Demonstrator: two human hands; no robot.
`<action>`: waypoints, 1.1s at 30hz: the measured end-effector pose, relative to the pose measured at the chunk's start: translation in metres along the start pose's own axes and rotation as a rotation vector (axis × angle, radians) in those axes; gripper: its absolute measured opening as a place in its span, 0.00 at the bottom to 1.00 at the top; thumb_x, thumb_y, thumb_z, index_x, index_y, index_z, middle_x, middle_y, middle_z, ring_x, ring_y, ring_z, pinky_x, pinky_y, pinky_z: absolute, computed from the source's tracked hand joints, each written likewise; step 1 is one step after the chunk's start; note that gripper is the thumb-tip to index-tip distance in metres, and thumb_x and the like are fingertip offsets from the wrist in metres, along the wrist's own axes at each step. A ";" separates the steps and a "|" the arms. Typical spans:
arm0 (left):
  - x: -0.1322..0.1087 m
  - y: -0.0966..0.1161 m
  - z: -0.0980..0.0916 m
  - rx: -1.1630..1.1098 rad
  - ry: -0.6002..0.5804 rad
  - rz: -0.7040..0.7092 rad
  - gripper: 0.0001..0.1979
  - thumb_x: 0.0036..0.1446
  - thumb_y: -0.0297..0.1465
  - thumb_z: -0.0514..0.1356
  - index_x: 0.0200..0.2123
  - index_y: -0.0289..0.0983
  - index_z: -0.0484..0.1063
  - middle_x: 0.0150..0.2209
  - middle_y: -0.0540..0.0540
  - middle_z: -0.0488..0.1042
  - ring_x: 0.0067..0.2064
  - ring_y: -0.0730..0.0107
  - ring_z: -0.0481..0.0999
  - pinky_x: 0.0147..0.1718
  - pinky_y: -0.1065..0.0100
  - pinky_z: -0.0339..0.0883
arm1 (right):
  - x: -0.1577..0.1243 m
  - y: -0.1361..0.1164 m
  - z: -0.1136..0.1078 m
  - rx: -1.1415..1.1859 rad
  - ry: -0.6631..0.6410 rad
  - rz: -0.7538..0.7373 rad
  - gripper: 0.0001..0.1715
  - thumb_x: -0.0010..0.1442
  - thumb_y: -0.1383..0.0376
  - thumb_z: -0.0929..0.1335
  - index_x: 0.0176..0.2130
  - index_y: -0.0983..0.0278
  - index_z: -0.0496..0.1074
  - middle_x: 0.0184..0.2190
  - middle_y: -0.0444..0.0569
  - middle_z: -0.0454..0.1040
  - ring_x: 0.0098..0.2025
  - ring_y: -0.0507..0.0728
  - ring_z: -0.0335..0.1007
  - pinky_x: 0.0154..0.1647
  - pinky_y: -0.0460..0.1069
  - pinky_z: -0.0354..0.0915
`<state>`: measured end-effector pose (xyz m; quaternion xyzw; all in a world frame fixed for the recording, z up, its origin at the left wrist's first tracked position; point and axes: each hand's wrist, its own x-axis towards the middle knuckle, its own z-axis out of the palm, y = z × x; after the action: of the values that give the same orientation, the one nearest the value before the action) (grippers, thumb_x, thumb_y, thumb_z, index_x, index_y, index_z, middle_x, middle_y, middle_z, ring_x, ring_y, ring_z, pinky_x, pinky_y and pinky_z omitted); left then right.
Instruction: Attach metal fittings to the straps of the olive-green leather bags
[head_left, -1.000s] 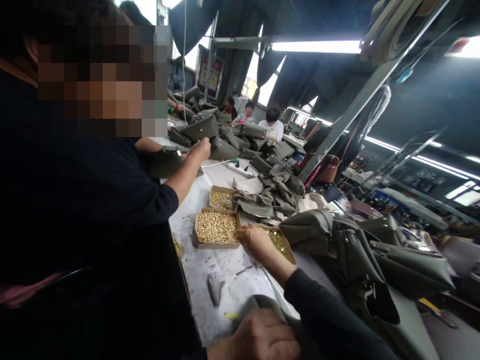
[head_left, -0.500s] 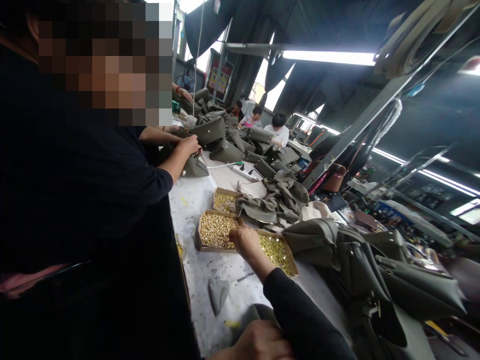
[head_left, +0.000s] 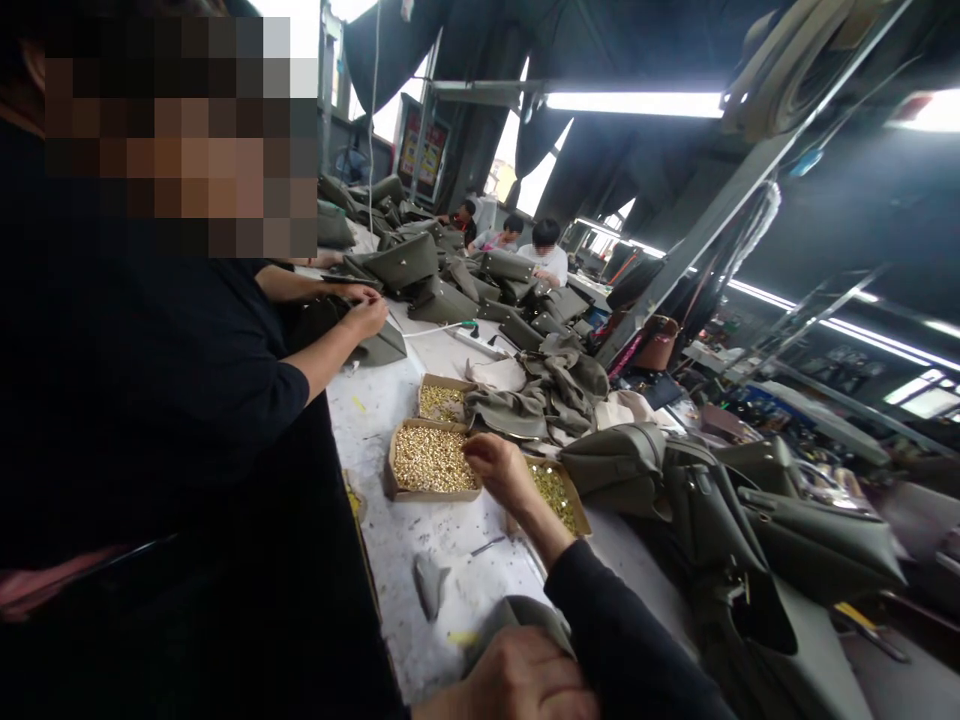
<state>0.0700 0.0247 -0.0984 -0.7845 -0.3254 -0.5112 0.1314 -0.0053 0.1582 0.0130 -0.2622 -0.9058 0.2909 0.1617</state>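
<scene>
At the bottom edge, my left hand (head_left: 517,678) is closed over a dark olive leather piece (head_left: 517,615), whose rounded edge shows above the knuckles. My right hand (head_left: 501,472) has its fingertips pinched together at the right rim of a cardboard box (head_left: 431,496). Small gold metal studs (head_left: 435,458) fill that box. Anything between the fingertips is too small to make out. Under my right wrist stands a second box of yellowish gold metal pieces (head_left: 556,492), partly covered by the hand. A smaller box of gold pieces (head_left: 442,402) sits behind the first.
A co-worker in dark clothes (head_left: 172,330) stands close on the left, both hands (head_left: 367,308) on olive leather. Olive bags (head_left: 697,520) are heaped at right, more leather pieces (head_left: 525,400) beyond the boxes. A grey scrap (head_left: 430,585) lies on the white tabletop (head_left: 397,560).
My right hand has lifted from among the gold studs to the box's right rim, fingers pinched. My left hand stays on the leather piece. The view has shifted slightly.
</scene>
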 end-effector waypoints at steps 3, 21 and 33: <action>0.000 0.009 -0.020 -0.051 0.003 -0.032 0.08 0.66 0.33 0.56 0.34 0.38 0.71 0.23 0.49 0.71 0.23 0.70 0.72 0.27 0.68 0.73 | -0.026 -0.013 -0.026 0.201 0.016 0.002 0.11 0.66 0.63 0.66 0.44 0.66 0.75 0.39 0.49 0.79 0.40 0.53 0.75 0.42 0.46 0.69; 0.041 0.021 -0.068 -0.137 -0.060 -0.023 0.09 0.63 0.21 0.61 0.46 0.34 0.74 0.42 0.39 0.80 0.43 0.63 0.81 0.41 0.64 0.79 | -0.263 -0.008 -0.102 0.453 0.183 0.195 0.06 0.64 0.68 0.68 0.36 0.63 0.77 0.35 0.46 0.76 0.40 0.53 0.72 0.42 0.46 0.68; 0.049 0.041 -0.062 -0.100 -0.100 0.035 0.09 0.61 0.20 0.61 0.42 0.38 0.74 0.38 0.47 0.70 0.47 0.61 0.80 0.44 0.61 0.82 | -0.282 0.008 -0.099 0.505 0.035 0.135 0.06 0.66 0.67 0.69 0.38 0.65 0.78 0.32 0.44 0.76 0.33 0.50 0.71 0.37 0.44 0.66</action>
<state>0.0652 -0.0213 -0.0226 -0.8202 -0.2920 -0.4847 0.0846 0.2697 0.0471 0.0452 -0.2783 -0.7821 0.5132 0.2180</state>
